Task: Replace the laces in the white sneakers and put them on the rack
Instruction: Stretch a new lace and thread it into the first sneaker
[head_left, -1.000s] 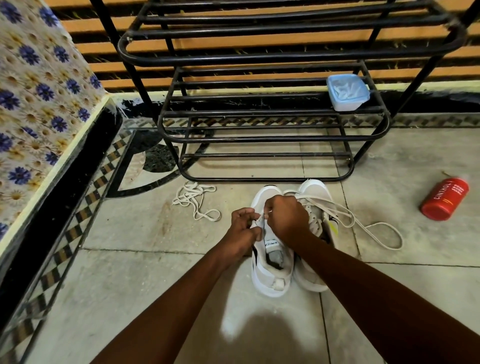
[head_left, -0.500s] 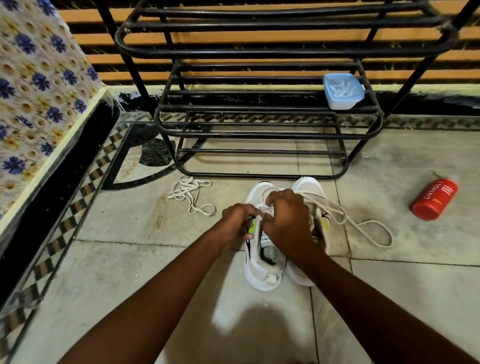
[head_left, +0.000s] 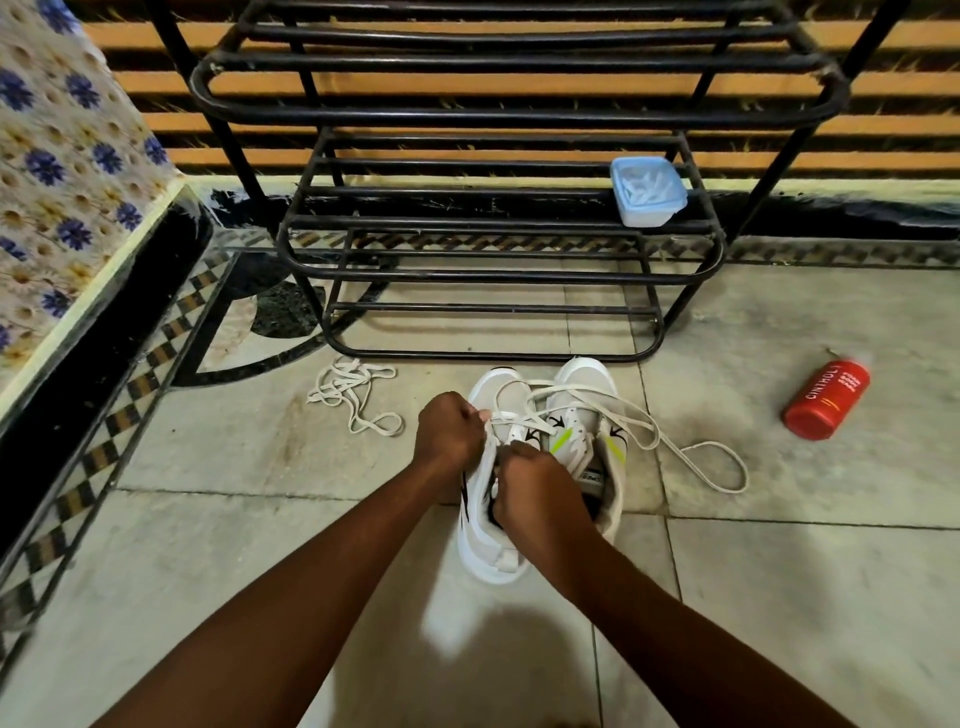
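Two white sneakers stand side by side on the floor tiles, toes toward the rack: the left sneaker (head_left: 485, 545) and the right sneaker (head_left: 584, 395). A white lace (head_left: 711, 467) runs from their eyelets and loops over the floor to the right. My left hand (head_left: 449, 431) pinches the lace at the left sneaker's upper edge. My right hand (head_left: 535, 486) grips the left sneaker at its tongue and covers its opening. A second loose lace (head_left: 353, 392) lies tangled on the floor to the left. The black metal rack (head_left: 498, 275) stands just beyond the sneakers.
A small blue lidded box (head_left: 648, 191) sits on the rack's middle shelf at the right. A red bottle (head_left: 827, 401) lies on the floor at the right. A flower-patterned cloth (head_left: 57, 171) covers a raised ledge on the left.
My right hand has slid from the toe end back toward the left sneaker's opening. My left hand has risen to the lace near the eyelets. More lace now lies across both toes.
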